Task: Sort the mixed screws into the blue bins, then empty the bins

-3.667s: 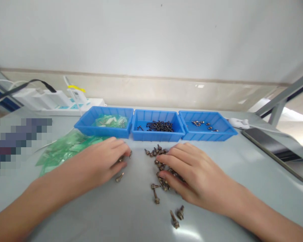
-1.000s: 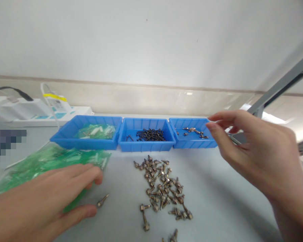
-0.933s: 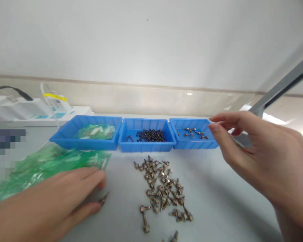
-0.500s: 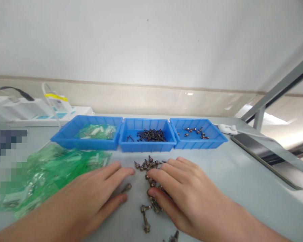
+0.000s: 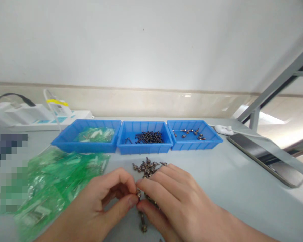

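Observation:
My left hand [image 5: 113,198] pinches a small brownish metal bolt [image 5: 138,193] between thumb and forefinger. At the same bolt, the thumb and forefinger of my right hand [image 5: 175,198] close in from the other side. The bolt is mostly covered by fingertips. Under and behind my right hand lies a pile of similar bolts [image 5: 146,167], partly hidden by it. Another bolt [image 5: 143,226] rests on the table just below the fingertips. Left of my left hand spread green plastic bags [image 5: 63,178] with white and metal pieces inside.
Three blue trays stand in a row behind: the left tray [image 5: 86,147] with a green bag, the middle tray [image 5: 143,149] with dark screws, the right tray [image 5: 195,145] with a few bolts. A phone [image 5: 265,159] lies right; a power strip [image 5: 82,116] sits back left.
My left hand has moved right and its fingers have closed on a bolt. My right hand has shifted slightly left, so the fingertips of both hands now meet.

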Available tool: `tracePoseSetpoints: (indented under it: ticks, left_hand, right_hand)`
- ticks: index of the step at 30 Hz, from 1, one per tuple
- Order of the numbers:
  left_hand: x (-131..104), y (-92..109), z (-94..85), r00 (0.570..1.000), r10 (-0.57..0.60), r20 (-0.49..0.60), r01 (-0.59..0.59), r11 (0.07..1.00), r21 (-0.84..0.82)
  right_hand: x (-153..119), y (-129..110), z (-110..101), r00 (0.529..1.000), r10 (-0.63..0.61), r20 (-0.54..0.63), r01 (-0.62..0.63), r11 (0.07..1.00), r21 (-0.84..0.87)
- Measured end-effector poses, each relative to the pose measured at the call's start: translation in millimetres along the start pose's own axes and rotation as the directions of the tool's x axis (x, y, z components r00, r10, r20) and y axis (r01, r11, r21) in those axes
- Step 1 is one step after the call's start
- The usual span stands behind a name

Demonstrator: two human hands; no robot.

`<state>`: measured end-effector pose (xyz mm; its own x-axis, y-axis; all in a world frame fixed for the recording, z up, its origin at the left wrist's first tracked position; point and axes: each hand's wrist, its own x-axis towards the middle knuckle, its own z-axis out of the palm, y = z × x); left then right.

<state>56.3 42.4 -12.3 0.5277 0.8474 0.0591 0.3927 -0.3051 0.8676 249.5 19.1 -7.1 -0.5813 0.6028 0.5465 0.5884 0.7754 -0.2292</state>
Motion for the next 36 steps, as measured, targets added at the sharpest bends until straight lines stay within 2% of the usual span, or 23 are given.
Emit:
tracePoseSetpoints:
  ticks: [4,6,8,10,12,13,14,16,19,22,24,27,29,33,35,36]
  left_hand:
    - [-1,-1,5.5,0.998,-0.040,-0.051,0.034,0.992,-0.124]
    - [-1,-3,5.5,0.998,-0.033,-0.060,0.025,0.992,-0.123]
    - [1,-9,3.0,0.998,0.006,-0.070,-0.008,1.000,-0.023]
    - [3,-17,-1.5,0.990,0.095,-0.102,-0.076,0.981,0.176]
    - [6,-26,-6.1,0.970,0.209,-0.121,-0.143,0.903,0.405]
    - [8,-31,-7.9,0.963,0.244,-0.114,-0.159,0.857,0.490]
    - [10,-34,-9.2,0.958,0.270,-0.097,-0.174,0.815,0.552]
    - [13,-38,-10.0,0.956,0.292,-0.042,-0.205,0.761,0.616]
    - [16,-38,-8.8,0.953,0.301,0.016,-0.245,0.742,0.624]
    - [16,-34,-7.2,0.960,0.281,-0.007,-0.223,0.776,0.589]
    - [14,-29,-5.5,0.972,0.235,-0.020,-0.191,0.836,0.515]
    - [10,-19,-0.7,0.994,0.110,-0.008,-0.104,0.954,0.281]
    - [7,-13,3.1,0.999,0.043,-0.018,-0.041,0.996,0.084]
    - [3,-13,7.4,1.000,-0.025,0.015,0.028,0.978,-0.205]
    - [3,-17,6.2,0.999,-0.015,0.032,0.022,0.974,-0.225]
    - [3,-19,4.7,1.000,0.006,0.019,-0.002,0.984,-0.180]
  right_hand:
    - [-1,-5,6,1.000,0.004,0.008,-0.004,1.000,0.031]
    - [-1,-3,4,1.000,-0.023,0.022,0.022,0.999,0.039]
    - [0,5,-4,0.998,-0.057,-0.026,0.057,0.998,0.009]
    - [3,20,-18,0.985,-0.060,-0.163,0.042,0.993,-0.113]
    - [6,39,-35,0.938,-0.018,-0.347,-0.109,0.932,-0.345]
    - [7,48,-43,0.926,0.032,-0.377,-0.205,0.880,-0.429]
    - [8,55,-49,0.920,0.077,-0.383,-0.269,0.836,-0.478]
    - [9,60,-54,0.921,0.133,-0.365,-0.315,0.806,-0.501]
    - [7,47,-43,0.955,0.121,-0.270,-0.229,0.882,-0.413]
    - [6,24,-22,0.988,0.078,-0.134,-0.111,0.959,-0.263]
    - [5,14,-9,0.997,0.060,-0.052,-0.068,0.982,-0.174]
    - [3,9,1,0.999,-0.018,0.049,0.022,0.997,-0.077]
    - [3,7,4,0.993,-0.066,0.099,0.070,0.997,-0.035]
    - [3,4,5,0.988,-0.085,0.131,0.086,0.996,-0.004]
    - [3,6,3,0.988,-0.105,0.113,0.107,0.994,-0.008]
    - [4,9,0,0.989,-0.115,0.092,0.117,0.993,-0.016]
